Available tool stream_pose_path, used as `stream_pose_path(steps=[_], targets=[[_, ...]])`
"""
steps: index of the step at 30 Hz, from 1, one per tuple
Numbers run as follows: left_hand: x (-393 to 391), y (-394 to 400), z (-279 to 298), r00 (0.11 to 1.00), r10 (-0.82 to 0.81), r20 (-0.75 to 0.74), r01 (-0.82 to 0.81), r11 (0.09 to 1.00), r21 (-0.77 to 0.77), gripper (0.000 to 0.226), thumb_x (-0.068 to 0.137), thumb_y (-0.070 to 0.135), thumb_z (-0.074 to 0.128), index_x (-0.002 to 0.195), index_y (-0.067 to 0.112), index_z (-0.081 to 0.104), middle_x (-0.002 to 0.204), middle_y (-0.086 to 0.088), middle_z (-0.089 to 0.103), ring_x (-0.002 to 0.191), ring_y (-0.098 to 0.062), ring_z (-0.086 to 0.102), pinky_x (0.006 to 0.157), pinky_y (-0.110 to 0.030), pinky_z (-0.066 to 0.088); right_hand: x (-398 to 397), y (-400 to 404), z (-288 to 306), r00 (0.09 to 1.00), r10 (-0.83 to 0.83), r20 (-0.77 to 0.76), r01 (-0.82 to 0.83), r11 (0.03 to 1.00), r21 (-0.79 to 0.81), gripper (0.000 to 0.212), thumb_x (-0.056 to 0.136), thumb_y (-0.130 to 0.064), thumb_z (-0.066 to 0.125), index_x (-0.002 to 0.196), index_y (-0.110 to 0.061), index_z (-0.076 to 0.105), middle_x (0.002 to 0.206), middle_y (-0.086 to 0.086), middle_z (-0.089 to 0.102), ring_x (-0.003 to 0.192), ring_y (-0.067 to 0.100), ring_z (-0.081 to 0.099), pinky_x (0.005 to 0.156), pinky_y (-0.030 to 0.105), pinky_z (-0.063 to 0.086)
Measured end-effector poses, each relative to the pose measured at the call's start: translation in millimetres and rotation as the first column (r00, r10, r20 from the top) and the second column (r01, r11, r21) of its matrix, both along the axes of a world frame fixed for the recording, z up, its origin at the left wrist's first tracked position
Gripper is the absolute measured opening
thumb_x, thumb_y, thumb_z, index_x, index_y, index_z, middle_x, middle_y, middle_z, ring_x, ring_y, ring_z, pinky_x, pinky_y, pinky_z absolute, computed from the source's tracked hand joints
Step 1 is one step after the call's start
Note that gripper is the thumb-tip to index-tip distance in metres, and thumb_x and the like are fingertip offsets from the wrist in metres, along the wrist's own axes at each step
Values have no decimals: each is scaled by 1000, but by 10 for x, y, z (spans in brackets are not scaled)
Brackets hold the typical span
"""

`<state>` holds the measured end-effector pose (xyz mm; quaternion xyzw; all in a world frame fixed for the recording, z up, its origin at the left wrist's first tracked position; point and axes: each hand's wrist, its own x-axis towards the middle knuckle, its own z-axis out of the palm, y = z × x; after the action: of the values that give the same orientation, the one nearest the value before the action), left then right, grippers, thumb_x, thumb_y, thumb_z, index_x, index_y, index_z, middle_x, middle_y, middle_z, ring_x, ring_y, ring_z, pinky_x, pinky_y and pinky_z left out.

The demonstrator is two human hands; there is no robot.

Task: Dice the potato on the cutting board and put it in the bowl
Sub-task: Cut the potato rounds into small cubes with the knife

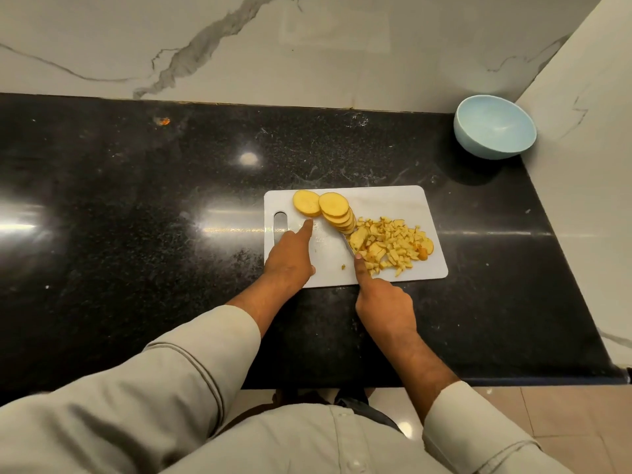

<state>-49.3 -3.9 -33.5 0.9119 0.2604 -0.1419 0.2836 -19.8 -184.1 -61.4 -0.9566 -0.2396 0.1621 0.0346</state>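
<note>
The potato is in two states on the white plastic cutting board (393,203): a shingled row of round, pale-yellow slices (333,210) with thin tan skin edges, and a loose heap of small irregular diced pieces (393,246).

The slices lie just beyond the tip of the left hand's extended index finger; the nearest slice almost touches that fingertip. The left hand (290,258) rests flat on the board, fingers straight and holding nothing.

The diced heap lies just right of and beyond the right index finger. The right hand (384,306) grips a knife (349,242), index finger laid along the blade spine; the handle is hidden inside the hand. The narrow metal blade sits between slices and heap.

A smooth, round, light-blue bowl (494,126) stands well apart, beyond the right fingers, in the corner of the glossy, speckled black stone counter (136,200).
</note>
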Motion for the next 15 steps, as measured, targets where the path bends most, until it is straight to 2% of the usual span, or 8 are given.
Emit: stream_pose_path(steps=[2,4,8,10,12,13,15], targets=[[72,52,45,1000,4,-13,-3,1000,20,84,79,18,75,148,24,28,132,-12,47,119,-31,51,90,-41,46,62,-59,3,999,33,15,-33,999,-14,70,96,-23,35,151,-38,-4,75,-2,42,60,19,43,57,33,36],[179,130,90,996,41,78,-44,999,30,65,81,21,74,138,21,44,129,-12,46,119,-33,50,93,-41,45,111,-109,-1,996,80,36,-78,996,-37,70,96,-22,35,151,-37,-4,76,-2,45,58,18,41,56,32,35],[489,316,142,964,-27,264,-31,977,213,46,85,17,66,128,19,51,124,-12,40,111,-35,46,86,-40,44,208,-158,6,985,166,55,-164,986,-40,69,97,-24,34,151,-37,-7,83,-2,56,58,18,45,53,32,37],[638,421,160,981,-68,181,22,969,246,64,80,20,72,136,24,42,133,-11,36,117,-37,42,92,-45,44,242,-153,20,976,212,46,-212,977,-19,68,97,-25,34,151,-36,-6,89,0,60,64,21,54,55,33,40],[746,515,178,991,-136,-6,133,964,232,83,76,26,78,144,31,31,143,-11,32,127,-39,35,101,-52,41,262,-136,37,963,267,39,-268,963,10,68,97,-24,35,152,-35,-3,104,2,63,73,24,60,57,34,40],[779,548,184,982,-174,-70,186,954,237,79,75,29,78,142,31,35,141,-11,35,127,-39,35,102,-53,40,265,-125,44,956,291,38,-292,956,17,68,97,-24,36,152,-34,-2,109,2,63,78,25,61,58,34,41],[809,572,190,976,-197,-98,215,947,241,61,74,34,78,129,28,51,128,-11,44,121,-37,42,99,-53,43,263,-105,55,947,319,29,-319,948,10,67,98,-23,35,152,-34,-3,111,2,62,80,26,62,58,36,42]])
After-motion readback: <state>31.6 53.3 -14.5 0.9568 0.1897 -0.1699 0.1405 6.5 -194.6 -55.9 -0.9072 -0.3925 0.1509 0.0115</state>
